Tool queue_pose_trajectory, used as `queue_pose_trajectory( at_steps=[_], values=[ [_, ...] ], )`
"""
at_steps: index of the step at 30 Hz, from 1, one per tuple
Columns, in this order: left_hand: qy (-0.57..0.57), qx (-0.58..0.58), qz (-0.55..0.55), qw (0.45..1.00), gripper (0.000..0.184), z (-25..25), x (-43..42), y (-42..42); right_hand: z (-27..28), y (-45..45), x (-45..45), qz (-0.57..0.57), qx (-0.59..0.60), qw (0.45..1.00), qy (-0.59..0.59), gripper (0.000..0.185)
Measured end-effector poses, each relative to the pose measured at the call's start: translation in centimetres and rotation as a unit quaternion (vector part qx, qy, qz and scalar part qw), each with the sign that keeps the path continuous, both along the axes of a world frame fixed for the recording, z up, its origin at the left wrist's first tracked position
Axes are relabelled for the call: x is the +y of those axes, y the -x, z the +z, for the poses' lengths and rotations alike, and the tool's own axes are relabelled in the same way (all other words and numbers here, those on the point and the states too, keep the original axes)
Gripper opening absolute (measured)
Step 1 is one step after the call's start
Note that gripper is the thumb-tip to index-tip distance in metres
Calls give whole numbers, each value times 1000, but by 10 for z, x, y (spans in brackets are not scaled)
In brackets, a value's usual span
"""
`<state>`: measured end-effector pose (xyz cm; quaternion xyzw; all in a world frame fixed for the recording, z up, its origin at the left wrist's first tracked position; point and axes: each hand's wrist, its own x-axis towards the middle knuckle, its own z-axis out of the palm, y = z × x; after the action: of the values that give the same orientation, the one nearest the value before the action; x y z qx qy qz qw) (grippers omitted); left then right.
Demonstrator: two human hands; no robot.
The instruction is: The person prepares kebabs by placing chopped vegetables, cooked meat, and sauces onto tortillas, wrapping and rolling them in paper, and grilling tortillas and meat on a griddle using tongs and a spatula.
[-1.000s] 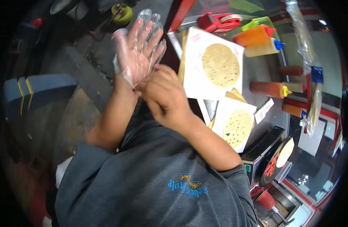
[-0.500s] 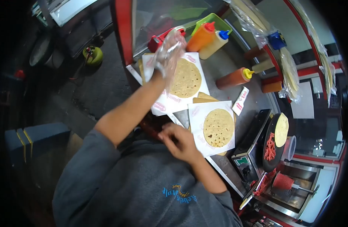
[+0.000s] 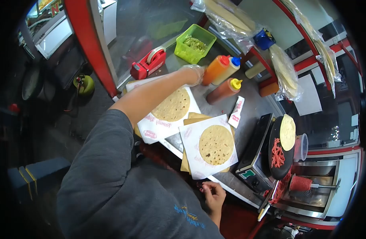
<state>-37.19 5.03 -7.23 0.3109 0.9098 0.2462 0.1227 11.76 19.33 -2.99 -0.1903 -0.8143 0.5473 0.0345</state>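
Observation:
My left hand (image 3: 194, 75), in a clear plastic glove, is against or just beside the orange sauce bottle (image 3: 216, 71). Its fingers are hidden, so their grip cannot be made out. Under that forearm a flatbread (image 3: 173, 105) lies on printed white paper (image 3: 151, 129). Nearer the counter's front edge, a second flatbread (image 3: 216, 145) rests on another sheet (image 3: 191, 159). My bare right hand (image 3: 214, 196) is low in front of the counter, fingers drawn together; anything between them is too small to name.
A green basket (image 3: 195, 42) of shredded greens stands behind a red tape dispenser (image 3: 149, 63). Cream (image 3: 228, 71) and red-brown (image 3: 224, 91) sauce bottles stand nearby. At right, a pan (image 3: 278, 151) holds red strips and flatbread, beside a meat spit (image 3: 300, 183). Bagged flatbreads (image 3: 286, 71) hang above.
My left hand has moved from over the back flatbread towards the sauce bottles. My right hand has dropped lower, nearer my body. The view has shifted, showing the green basket's contents.

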Motion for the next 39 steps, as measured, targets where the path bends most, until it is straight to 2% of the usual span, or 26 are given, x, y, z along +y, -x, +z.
queue_pose_trajectory(
  at_steps=[3,4,5,6,7,8,9,11,13,14,15,17,22,23,26,28,29,30,31,32,33,34,36,37,38,39],
  values=[
    [14,126,-8,992,38,31,2,30,2,-9,2,22,13,998,-58,6],
    [-137,153,39,978,28,36,-2,43,1,-12,-1,-3,25,997,-71,6],
    [-132,128,76,980,33,40,-1,70,-2,-16,-1,-26,15,997,-64,6],
    [-188,114,76,973,29,27,6,106,-6,-21,-2,-49,5,997,-57,6],
    [-32,126,37,991,38,18,10,148,-8,-24,-3,-73,-5,996,-51,6],
    [31,153,22,987,44,-7,15,177,-8,-26,-6,-85,-8,996,-40,9],
    [68,57,7,996,60,9,14,175,-10,-26,-7,-74,-10,996,-43,9],
    [104,109,-137,979,66,-44,17,221,-15,-30,-14,-73,-10,996,-45,8],
    [84,40,26,995,70,-172,40,314,-16,-26,-22,-54,15,996,-64,10],
    [133,99,-3,986,57,-192,21,341,-14,-26,-21,-52,20,995,-78,12],
    [223,98,-52,968,54,-157,18,321,-12,-31,-22,-49,19,994,-92,13],
    [314,115,-113,936,49,-116,34,285,-9,-36,-26,-85,-32,994,-56,12],
    [366,159,-179,899,37,-67,13,248,4,-58,-3,-76,-19,996,-48,13],
    [350,168,-184,903,35,-60,5,245,13,-63,10,-67,-18,996,-56,13],
    [245,229,-215,917,34,-90,-25,295,42,-86,79,-42,-5,992,-119,14],
    [82,337,-199,917,34,-90,-49,301,76,-98,136,-111,-36,982,-148,13],
    [82,283,-110,949,33,-58,-47,265,85,-103,173,-151,-33,968,-200,12],
    [84,224,-22,971,33,-5,-41,210,84,-110,220,-171,46,942,-284,12],
    [97,98,73,988,36,29,-32,182,87,-116,265,-210,50,944,-249,12],
    [49,110,76,990,37,13,-43,201,100,-116,296,-291,-20,904,-312,14],
    [4,120,83,989,38,-3,-61,219,87,-128,351,-287,30,850,-442,19],
    [-7,165,24,986,39,1,-69,197,81,-134,388,-330,-2,819,-469,25],
    [-13,252,-87,964,41,21,-92,127,81,-148,432,-290,-154,816,-477,39],
    [-253,-124,-50,958,44,13,-95,103,70,-157,453,-251,-188,824,-472,46],
    [-7,131,-81,988,45,17,-76,48,72,-157,459,-248,-209,872,-368,52],
    [-39,105,-155,982,46,15,-66,3,56,-163,478,-241,-201,880,-357,53]
  ],
)
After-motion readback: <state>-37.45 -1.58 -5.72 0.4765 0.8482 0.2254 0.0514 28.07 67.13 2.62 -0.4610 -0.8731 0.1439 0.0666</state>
